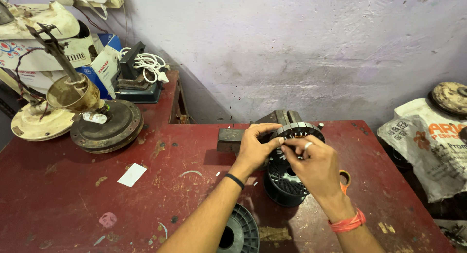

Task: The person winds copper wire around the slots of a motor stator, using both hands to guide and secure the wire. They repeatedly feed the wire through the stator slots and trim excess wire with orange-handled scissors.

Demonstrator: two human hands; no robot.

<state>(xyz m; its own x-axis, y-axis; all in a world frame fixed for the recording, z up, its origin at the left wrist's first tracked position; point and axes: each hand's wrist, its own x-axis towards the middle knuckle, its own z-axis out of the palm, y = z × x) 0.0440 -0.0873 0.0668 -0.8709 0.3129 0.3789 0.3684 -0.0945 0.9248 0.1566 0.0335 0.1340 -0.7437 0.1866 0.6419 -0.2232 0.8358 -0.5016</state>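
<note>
A round slotted metal stator core (300, 131) sits on top of a black plastic spool (287, 185) on the red table (73, 194). My left hand (255, 147) grips the core's left edge, a black band on its wrist. My right hand (315, 161), with a ring and an orange wrist thread, pinches a small pale strip at the core's near rim, fingertips meeting those of the left hand. What is pinched is too small to name surely.
A second black spool (239, 233) lies at the near table edge. A metal block (229, 139) stands behind my left hand. Fan motor parts (104, 124) sit at the left, a white paper slip (132, 174) lies nearby, and a printed sack (428, 146) is at the right.
</note>
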